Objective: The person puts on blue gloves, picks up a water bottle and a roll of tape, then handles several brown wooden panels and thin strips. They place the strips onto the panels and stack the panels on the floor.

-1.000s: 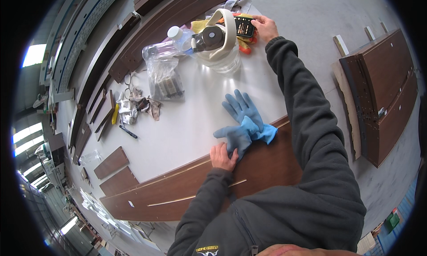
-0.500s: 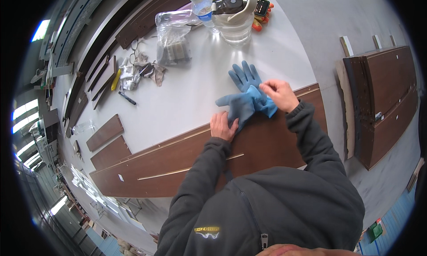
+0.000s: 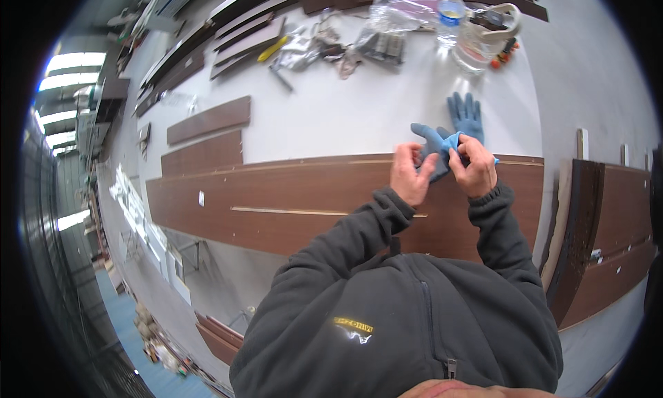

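Note:
A pair of blue work gloves lies by the near edge of the white tabletop. One glove (image 3: pixel 465 113) rests with its fingers spread toward the far side. The other glove (image 3: pixel 434 142), nearer me, is bunched, its lighter blue cuff folded up. My right hand (image 3: pixel 476 168) pinches that cuff between thumb and fingers. At the glove's left side, my left hand (image 3: pixel 412 175) has curled fingers, with a gap between them and the thumb. The thumb reaches the glove's edge. Beneath both hands runs a long brown panel (image 3: pixel 318 187) with a narrow slot.
A water bottle (image 3: pixel 449 18) and a clear jug (image 3: pixel 476 49) stand at the far right. Left of them are a plastic bag of parts (image 3: pixel 384 44), crumpled rags (image 3: pixel 300 50), a yellow-handled tool (image 3: pixel 273 49) and a pen (image 3: pixel 281 79). Short brown boards (image 3: pixel 210 119) lie left.
My view has turned, shifting the table rightward in the picture. My right hand has come down onto the glove's cuff, and my left hand has lifted slightly beside the same glove.

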The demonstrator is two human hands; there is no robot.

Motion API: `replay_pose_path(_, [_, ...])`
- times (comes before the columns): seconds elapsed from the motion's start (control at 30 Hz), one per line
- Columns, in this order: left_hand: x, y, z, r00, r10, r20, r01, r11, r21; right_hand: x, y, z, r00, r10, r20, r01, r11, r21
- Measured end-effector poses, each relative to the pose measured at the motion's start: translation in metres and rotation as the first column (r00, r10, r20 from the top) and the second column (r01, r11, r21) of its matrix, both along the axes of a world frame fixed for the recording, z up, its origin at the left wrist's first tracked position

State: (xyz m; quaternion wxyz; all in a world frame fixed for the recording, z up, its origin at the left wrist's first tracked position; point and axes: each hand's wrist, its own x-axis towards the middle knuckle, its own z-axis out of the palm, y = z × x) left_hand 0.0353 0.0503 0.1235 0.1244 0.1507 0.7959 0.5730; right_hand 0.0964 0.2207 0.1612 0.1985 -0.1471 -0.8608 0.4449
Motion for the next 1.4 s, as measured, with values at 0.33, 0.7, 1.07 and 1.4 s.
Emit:
replay_pose_path(0.33, [0.019, -0.061, 0.042, 0.956, -0.12, 0.268, 0.034, 0.952, 0.305, 0.021, -0.086, 0.021, 0.936, 0.352, 0.022, -0.29, 0.805, -0.517])
replay_pose_path(0.7, [0.026, -0.089, 0.05, 0.959, -0.277, -0.057, 0.281, 0.956, 0.086, 0.052, -0.124, 0.008, 0.972, 0.117, 0.206, -0.085, 0.984, -0.158])
replay_pose_path(1.07, [0.047, -0.085, 0.053, 0.84, -0.506, -0.196, 0.517, 0.856, 0.003, 0.054, -0.125, -0.006, 0.958, -0.259, -0.122, -0.11, 0.06, -0.992])
replay_pose_path(1.4, [0.063, -0.063, 0.067, 0.765, -0.635, -0.106, 0.64, 0.731, 0.236, 0.053, -0.117, 0.001, 0.872, -0.417, -0.255, -0.204, 0.164, -0.965])
